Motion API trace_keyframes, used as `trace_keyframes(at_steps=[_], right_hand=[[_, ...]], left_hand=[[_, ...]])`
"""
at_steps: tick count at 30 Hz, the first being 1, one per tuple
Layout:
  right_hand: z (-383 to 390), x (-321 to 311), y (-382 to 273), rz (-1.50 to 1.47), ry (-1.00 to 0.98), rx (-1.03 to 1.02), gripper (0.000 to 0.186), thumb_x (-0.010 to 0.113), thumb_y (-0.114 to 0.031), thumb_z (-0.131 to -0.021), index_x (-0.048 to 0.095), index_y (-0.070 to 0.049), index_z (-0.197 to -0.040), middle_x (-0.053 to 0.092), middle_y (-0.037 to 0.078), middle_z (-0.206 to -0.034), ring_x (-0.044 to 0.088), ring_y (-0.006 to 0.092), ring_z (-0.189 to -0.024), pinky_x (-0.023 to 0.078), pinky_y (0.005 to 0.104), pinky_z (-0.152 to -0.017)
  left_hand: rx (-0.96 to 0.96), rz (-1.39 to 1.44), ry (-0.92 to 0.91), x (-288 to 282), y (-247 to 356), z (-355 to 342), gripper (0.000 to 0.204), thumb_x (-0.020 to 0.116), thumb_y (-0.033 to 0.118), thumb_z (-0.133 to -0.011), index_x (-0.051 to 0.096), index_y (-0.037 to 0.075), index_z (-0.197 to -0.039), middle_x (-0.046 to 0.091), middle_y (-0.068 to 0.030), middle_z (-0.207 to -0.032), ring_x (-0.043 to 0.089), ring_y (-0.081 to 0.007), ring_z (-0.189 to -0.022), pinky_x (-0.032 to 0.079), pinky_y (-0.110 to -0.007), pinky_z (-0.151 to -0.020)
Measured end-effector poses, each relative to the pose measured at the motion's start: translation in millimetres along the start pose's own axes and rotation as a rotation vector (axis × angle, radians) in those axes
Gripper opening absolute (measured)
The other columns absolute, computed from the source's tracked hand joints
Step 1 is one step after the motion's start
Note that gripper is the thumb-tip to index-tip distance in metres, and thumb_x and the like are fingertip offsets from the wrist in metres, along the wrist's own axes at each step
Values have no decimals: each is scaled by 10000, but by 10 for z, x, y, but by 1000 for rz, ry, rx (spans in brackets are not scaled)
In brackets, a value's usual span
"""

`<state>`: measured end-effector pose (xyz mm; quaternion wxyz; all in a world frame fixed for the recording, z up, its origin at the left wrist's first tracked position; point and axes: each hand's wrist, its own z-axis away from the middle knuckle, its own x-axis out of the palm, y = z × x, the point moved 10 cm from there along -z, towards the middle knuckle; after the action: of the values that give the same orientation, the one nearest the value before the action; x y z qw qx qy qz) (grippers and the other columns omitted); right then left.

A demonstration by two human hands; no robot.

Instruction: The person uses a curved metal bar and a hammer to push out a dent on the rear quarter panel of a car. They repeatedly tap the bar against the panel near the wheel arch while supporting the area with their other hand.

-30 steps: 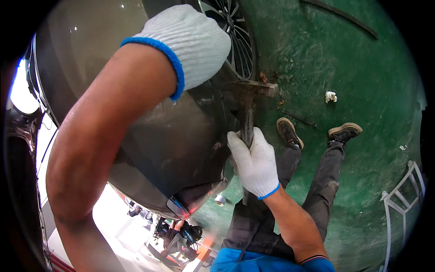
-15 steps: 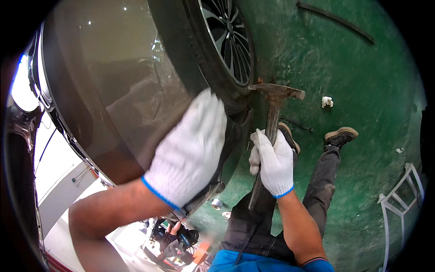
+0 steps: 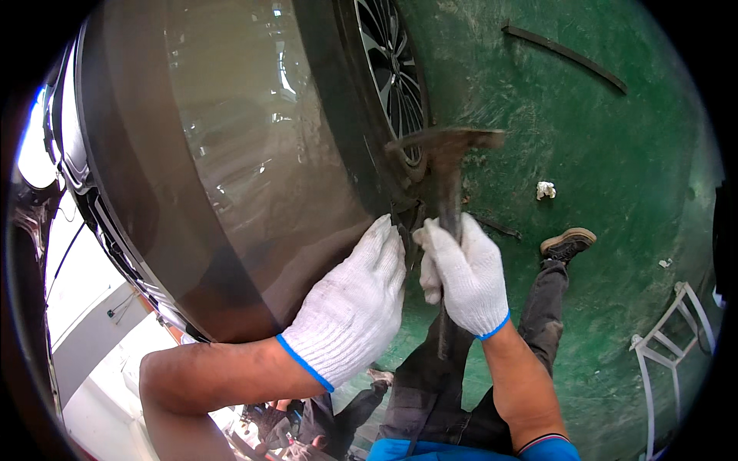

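My right hand (image 3: 467, 269), in a white knit glove with a blue cuff, is closed around the handle of a hammer (image 3: 448, 184). The hammer's rusty, blurred head (image 3: 453, 139) is up in front of the lower part of the wheel, and its handle end sticks out below my fist. My left hand (image 3: 350, 303), gloved the same way, lies along the lower edge of the car's brown-grey body panel (image 3: 254, 192). Its fingers are stretched out, with the tips by the wheel-arch corner; the thumb side is hidden. Dents and ripples show in the panel.
A spoked wheel (image 3: 392, 69) stands beyond the panel. On the green floor (image 3: 600, 161) lie a dark curved strip (image 3: 565, 55) and crumpled white paper (image 3: 546, 190). A white metal frame (image 3: 676, 338) stands at the right. Another person's leg (image 3: 357, 411) shows at the bottom.
My left hand has moved right and down to the panel's edge and is less blurred. The hammer head has shifted left and slightly up. Another person's legs have come into view below.
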<state>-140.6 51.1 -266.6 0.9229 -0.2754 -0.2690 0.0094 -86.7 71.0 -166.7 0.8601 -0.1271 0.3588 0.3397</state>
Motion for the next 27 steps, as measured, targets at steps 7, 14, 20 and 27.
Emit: trace_keyframes(at_steps=[7,14,20,27], right_hand=[[-41,-22,-28,54,43,-16,302,670,-297,-1047,604,-3,-1021,622,35,-672,594,90,-560,473,273,-514],[-65,9,-101,152,35,-33,320,666,-293,-1047,618,22,-1007,667,86,-702,654,119,-595,515,302,-551],[-78,22,-77,342,16,-64,303,644,-272,-1050,642,29,-1084,689,181,-737,716,296,-646,565,385,-609],[-127,84,46,247,-5,-105,322,667,-296,-1038,629,23,-1015,690,213,-751,738,311,-687,555,397,-605]], left_hand=[[15,19,-40,-1,-14,-18,516,606,285,-830,741,-96,-1152,678,-292,-1290,585,-421,-1305,307,-562,-1252],[9,23,-9,-47,-49,-35,484,621,297,-823,762,-73,-1101,701,-265,-1239,598,-404,-1278,331,-542,-1236],[-2,47,-22,-48,-64,-64,435,628,291,-844,776,-39,-1087,709,-253,-1218,613,-390,-1256,348,-528,-1227],[22,101,-36,-98,-98,-108,374,659,292,-858,779,-20,-1027,727,-196,-1147,636,-358,-1211,397,-517,-1188]])
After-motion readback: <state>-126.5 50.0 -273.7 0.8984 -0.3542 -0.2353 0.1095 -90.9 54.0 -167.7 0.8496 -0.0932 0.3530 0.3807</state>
